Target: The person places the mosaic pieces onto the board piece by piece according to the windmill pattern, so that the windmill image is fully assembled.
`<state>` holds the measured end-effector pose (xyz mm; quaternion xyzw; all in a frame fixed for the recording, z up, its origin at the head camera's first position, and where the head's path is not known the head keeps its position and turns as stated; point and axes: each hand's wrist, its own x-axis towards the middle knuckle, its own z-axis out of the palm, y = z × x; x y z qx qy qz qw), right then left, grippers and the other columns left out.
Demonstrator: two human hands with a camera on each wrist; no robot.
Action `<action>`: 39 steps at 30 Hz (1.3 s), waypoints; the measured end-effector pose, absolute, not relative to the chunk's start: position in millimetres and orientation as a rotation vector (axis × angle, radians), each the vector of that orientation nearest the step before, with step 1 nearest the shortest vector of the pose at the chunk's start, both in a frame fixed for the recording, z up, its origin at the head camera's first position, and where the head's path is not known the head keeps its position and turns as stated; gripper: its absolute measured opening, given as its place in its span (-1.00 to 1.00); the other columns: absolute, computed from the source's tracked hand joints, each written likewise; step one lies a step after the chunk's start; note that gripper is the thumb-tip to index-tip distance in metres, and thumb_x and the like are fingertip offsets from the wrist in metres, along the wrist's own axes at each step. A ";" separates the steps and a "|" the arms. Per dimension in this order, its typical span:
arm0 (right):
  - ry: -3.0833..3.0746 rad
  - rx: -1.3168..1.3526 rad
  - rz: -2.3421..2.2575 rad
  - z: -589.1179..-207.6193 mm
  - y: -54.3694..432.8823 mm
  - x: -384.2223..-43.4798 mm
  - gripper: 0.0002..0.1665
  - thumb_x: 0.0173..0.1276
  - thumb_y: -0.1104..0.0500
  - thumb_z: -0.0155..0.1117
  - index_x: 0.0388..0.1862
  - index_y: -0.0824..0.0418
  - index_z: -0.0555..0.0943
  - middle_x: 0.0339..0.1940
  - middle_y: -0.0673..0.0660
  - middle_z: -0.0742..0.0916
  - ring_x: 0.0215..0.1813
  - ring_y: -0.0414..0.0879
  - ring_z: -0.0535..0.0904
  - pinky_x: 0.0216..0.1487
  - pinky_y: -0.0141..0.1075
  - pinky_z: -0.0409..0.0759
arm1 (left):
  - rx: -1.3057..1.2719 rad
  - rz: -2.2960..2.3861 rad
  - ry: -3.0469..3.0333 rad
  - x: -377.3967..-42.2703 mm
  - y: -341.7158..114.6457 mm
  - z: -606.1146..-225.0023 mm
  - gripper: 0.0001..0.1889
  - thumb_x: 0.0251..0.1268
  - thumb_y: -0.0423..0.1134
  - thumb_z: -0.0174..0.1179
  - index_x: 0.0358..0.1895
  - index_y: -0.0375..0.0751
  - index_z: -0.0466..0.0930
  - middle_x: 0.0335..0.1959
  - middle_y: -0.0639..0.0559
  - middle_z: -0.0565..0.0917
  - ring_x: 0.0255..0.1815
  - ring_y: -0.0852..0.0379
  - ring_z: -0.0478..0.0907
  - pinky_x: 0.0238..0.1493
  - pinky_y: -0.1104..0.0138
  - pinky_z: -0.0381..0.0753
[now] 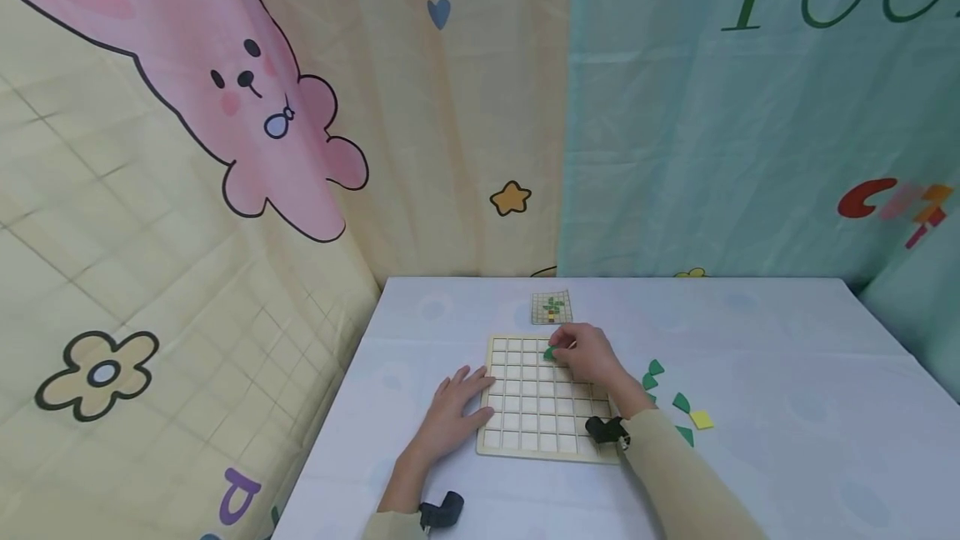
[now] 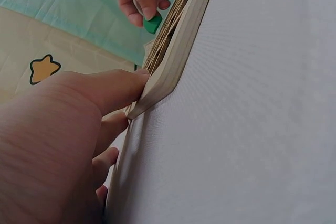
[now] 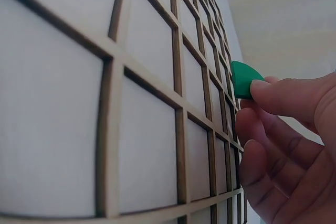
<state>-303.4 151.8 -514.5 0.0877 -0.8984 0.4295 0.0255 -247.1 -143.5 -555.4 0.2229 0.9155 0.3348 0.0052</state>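
Observation:
A wooden grid board [image 1: 546,456] with white square cells lies flat on the table. My right hand [image 1: 588,354] is over its far edge, pinching a green quarter-round tile [image 3: 243,81] between thumb and fingertips. In the right wrist view the tile stands upright, close to the far cells; whether it touches the grid I cannot tell. My left hand [image 1: 448,417] lies at the board's left side, fingers fairly straight, with the thumb and fingertips touching the wooden edge in the left wrist view. Just beyond the board is a small pattern card [image 1: 537,317] printed with a green, yellow and brown figure.
Right of the board, near my right forearm, lie several loose green tiles [image 1: 681,402] and a yellow square tile [image 1: 702,419]. The white table [image 1: 787,357] reaches back to patterned curtains [image 1: 465,132]. Each wrist wears a black camera [image 1: 442,511].

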 end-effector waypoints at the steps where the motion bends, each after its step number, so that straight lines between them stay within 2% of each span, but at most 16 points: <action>1: -2.786 0.275 1.329 -514.9 150.6 -303.9 -0.93 0.35 0.28 0.41 -0.25 0.12 0.70 -0.38 -0.04 0.68 -0.29 -0.11 0.58 -0.29 -0.22 0.59 | 0.698 1.049 2.867 -247.1 -143.7 -555.5 -0.47 0.42 -0.02 0.22 0.42 0.06 0.46 0.53 0.13 0.30 0.62 -0.05 -0.03 0.55 -0.12 -0.15; 11: -2.841 0.367 1.233 -516.0 142.8 -302.2 -0.91 0.36 0.29 0.39 -0.24 0.10 0.74 -0.38 -0.07 0.67 -0.31 -0.16 0.56 -0.29 -0.21 0.58 | 0.712 1.036 2.868 -247.0 -144.1 -555.8 -0.47 0.43 -0.01 0.21 0.43 0.07 0.45 0.54 0.11 0.29 0.62 -0.04 -0.04 0.56 -0.10 -0.15; 15: -2.848 0.376 1.181 -515.2 143.4 -300.1 -0.86 0.36 0.29 0.38 -0.17 0.09 0.76 -0.37 -0.06 0.67 -0.32 -0.16 0.55 -0.32 -0.20 0.57 | 0.714 1.035 2.865 -247.3 -143.5 -555.6 -0.46 0.44 -0.01 0.20 0.44 0.07 0.44 0.55 0.11 0.28 0.63 -0.04 -0.06 0.56 -0.09 -0.17; 22: -2.864 0.310 1.201 -509.9 146.8 -298.4 -0.78 0.36 0.27 0.37 -0.04 0.11 0.76 -0.39 -0.05 0.64 -0.34 -0.11 0.53 -0.36 -0.21 0.53 | 0.722 1.031 2.869 -246.2 -143.3 -553.5 -0.47 0.44 -0.02 0.20 0.44 0.05 0.44 0.54 0.08 0.29 0.62 -0.07 -0.04 0.56 -0.11 -0.15; 34: -2.837 0.253 1.147 -500.2 168.2 -286.6 -0.76 0.36 0.24 0.36 -0.01 0.12 0.74 -0.35 -0.03 0.67 -0.28 -0.07 0.54 -0.27 -0.18 0.56 | 0.764 1.023 2.882 -248.6 -144.4 -554.6 -0.47 0.45 -0.02 0.19 0.44 0.02 0.44 0.53 0.01 0.31 0.61 -0.13 -0.01 0.54 -0.17 -0.11; 39: -2.819 0.201 1.103 -496.9 179.1 -279.6 -0.76 0.35 0.24 0.39 0.00 0.13 0.73 -0.30 -0.01 0.69 -0.27 -0.06 0.53 -0.29 -0.20 0.56 | 0.757 1.006 2.888 -249.1 -145.2 -555.5 -0.47 0.44 -0.01 0.21 0.43 0.05 0.44 0.53 0.02 0.31 0.61 -0.13 0.00 0.53 -0.17 -0.10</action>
